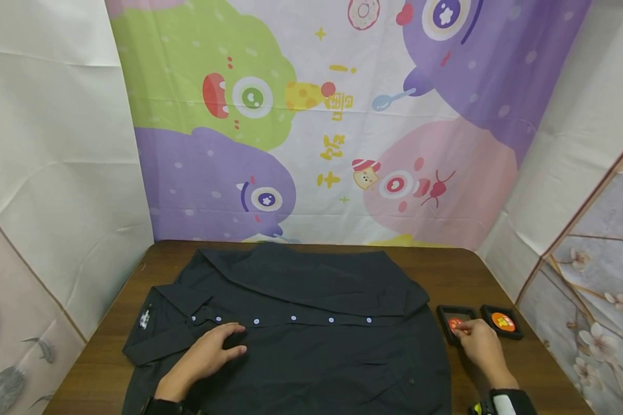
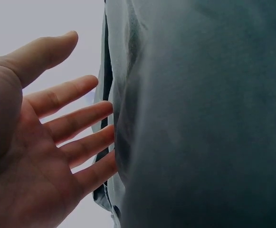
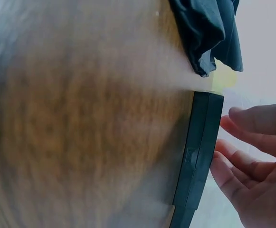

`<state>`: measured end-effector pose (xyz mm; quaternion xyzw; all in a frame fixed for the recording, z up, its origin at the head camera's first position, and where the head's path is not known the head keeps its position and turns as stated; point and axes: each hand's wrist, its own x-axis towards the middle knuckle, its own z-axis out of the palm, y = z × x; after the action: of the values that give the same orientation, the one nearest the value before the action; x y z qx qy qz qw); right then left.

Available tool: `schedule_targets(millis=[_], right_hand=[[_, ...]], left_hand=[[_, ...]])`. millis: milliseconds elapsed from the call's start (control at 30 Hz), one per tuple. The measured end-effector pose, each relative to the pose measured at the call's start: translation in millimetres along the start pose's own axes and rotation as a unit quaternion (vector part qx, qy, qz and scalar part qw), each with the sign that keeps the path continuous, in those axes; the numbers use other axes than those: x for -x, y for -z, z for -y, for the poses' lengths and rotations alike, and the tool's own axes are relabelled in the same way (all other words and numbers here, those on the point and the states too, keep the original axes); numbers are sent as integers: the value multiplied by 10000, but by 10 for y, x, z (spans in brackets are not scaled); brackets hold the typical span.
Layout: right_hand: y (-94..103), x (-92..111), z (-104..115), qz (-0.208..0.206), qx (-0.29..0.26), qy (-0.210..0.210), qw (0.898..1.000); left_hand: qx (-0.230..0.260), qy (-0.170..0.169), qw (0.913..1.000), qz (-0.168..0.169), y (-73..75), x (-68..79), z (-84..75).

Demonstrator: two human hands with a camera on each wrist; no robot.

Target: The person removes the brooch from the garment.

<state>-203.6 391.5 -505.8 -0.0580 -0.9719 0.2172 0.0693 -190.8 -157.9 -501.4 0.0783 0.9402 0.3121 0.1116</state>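
Note:
A black collared shirt [image 1: 311,357] with a row of small pale buttons is spread over the table. My left hand [image 1: 210,355] rests on its front, just below the buttons, fingers apart and slightly bent. In the left wrist view, the left fingertips [image 2: 110,108] meet the dark cloth. To the right of the shirt, my right hand [image 1: 480,344] reaches over a black square case [image 1: 443,317] with a red-orange piece [image 1: 453,323] inside. The right wrist view shows thumb and fingers loosely bent at the case's upper edge, with nothing visible between them.
Beside that case is a second black case [image 1: 517,331] holding a round orange piece [image 1: 502,321] with a dark figure. The brown wooden table [image 1: 457,274] ends at a cartoon-printed cloth [image 1: 311,219] behind. White sheets [image 1: 67,127] hang at both sides.

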Motion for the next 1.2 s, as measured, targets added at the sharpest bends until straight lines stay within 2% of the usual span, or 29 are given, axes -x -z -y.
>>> schedule_targets(millis=[600, 1200], right_hand=[[6, 20, 50, 97, 65, -17, 9999], [-10, 55, 41, 7, -8, 24, 10000]], left_hand=[[72, 12, 10000, 17, -6, 5, 12], [-27, -241, 9997, -50, 15, 13, 1]])
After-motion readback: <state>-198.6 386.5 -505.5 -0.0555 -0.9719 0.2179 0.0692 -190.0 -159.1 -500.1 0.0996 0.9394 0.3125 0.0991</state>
